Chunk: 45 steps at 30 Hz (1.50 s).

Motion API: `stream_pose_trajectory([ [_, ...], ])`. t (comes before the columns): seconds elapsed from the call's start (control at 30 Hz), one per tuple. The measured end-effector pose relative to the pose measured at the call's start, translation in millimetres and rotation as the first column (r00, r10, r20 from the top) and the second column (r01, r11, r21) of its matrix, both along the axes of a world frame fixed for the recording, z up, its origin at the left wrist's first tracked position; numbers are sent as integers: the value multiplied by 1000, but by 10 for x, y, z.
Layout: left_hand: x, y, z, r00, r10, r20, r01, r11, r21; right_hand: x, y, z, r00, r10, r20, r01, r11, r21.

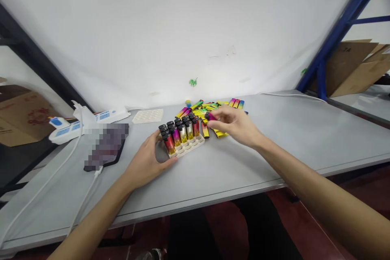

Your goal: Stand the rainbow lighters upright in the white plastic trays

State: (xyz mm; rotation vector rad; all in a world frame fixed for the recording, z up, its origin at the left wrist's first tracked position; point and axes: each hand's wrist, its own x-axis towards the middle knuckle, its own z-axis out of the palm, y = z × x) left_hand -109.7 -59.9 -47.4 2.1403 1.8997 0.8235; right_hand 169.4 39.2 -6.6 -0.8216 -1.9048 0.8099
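Note:
A white tray [192,144] with rows of round-ended slots stands on the grey table, and several shiny coloured lighters [183,133] with black tops stand upright in it. The slots along its near edge hold no lighters. My left hand [148,162] is closed around the tray's left end, thumb at the near corner and fingers behind the lighters. Held between the fingertips of my right hand [233,124] is a purple lighter [211,117] with a black top, just right of the tray. Behind that hand lies a loose pile of metallic lighters [199,112], partly hidden.
Another white slotted tray [148,116] lies flat at the back left. A phone [111,146] on a charging cable and a white power strip [103,117] are at the left. Cardboard boxes [344,67] stand beyond the blue post [321,73] at right.

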Motion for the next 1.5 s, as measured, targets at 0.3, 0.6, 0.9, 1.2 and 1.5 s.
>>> stream_pose_trajectory([
  [0.3, -30, 11, -45, 999, -35, 32, 34, 999, 13, -761, -255, -6, 954, 103, 282, -117, 993, 30],
  [0.6, -23, 9, -33, 999, -37, -11, 37, 999, 26, -839, -318, 38, 805, -125, 580, -51, 960, 277],
  [0.9, -7, 13, -7, 999, -34, 5, 34, 999, 19, -649, -272, 93, 816, -317, 484, 136, 918, 372],
  [1.2, -26, 21, -26, 1000, -1, -9, 2, 1000, 12, -42, 3, -307, 732, -262, 629, -137, 848, 512],
  [1.5, -9, 5, 69, 999, 24, -41, -26, 999, -47, 59, -203, -394, 714, -321, 622, -126, 816, 565],
])
